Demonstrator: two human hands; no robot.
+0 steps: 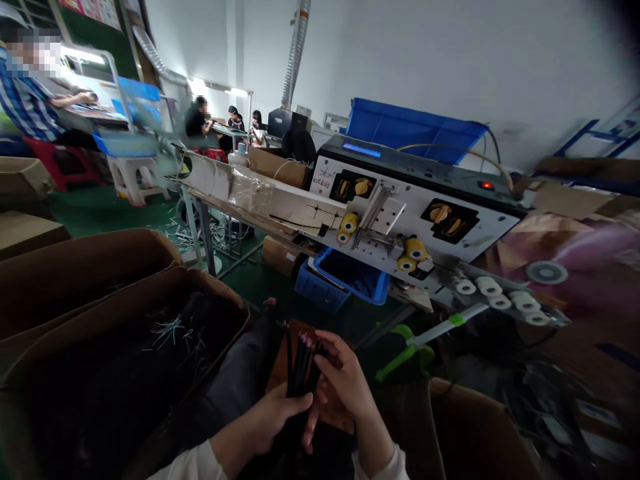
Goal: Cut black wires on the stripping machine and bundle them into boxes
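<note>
A bundle of black cables (301, 367) stands roughly upright in front of me, with pinkish, copper-like tips at its upper ends. My left hand (267, 419) is closed round the lower part, its thumb across the front. At the upper right of the bundle, my right hand (347, 380) pinches around the cable ends between thumb and forefinger. One cable on the left stands a little apart and higher than the others. Behind the bundle is a reddish-brown board (340, 410). The bundle's lower end is lost in shadow.
Ahead stands a wire-processing machine (315, 193) with yellow rollers; a blue bin (325, 287) sits below. A cardboard box (220, 283) with dark contents is at left, another box (455, 400) at right. A fan (547, 272) spins at right. Several people sit farther back.
</note>
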